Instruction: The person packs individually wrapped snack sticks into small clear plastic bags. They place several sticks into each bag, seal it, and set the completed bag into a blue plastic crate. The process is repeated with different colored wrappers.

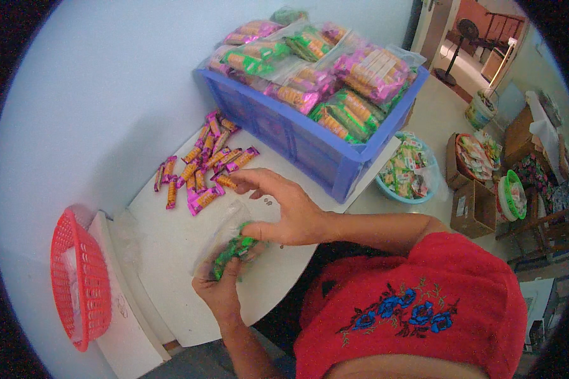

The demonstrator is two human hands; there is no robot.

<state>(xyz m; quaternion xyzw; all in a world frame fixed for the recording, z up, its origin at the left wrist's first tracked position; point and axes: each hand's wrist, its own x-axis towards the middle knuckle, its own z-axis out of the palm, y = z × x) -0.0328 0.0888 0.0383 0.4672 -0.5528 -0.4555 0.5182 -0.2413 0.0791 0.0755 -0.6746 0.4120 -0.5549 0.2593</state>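
My left hand point(220, 286) grips a clear plastic bag point(223, 227) with green snack packets point(234, 251) in it, low over the white table. My right hand point(289, 208) is spread above the bag, fingers and thumb wide apart. Its thumb overlaps the green packets; I cannot tell whether it touches them. Its fingertips are by a purple-and-orange snack packet point(225, 181) at the near edge of a loose pile. More small purple snack packets point(208, 156) lie scattered beyond, near the wall.
A blue plastic crate point(284, 137), heaped with bagged green and purple snacks point(346, 113), stands on the white table point(166, 265). Left is a red plastic basket point(83, 284). On the floor are a light-blue basin point(403, 201) of packets and a cardboard box point(474, 208).
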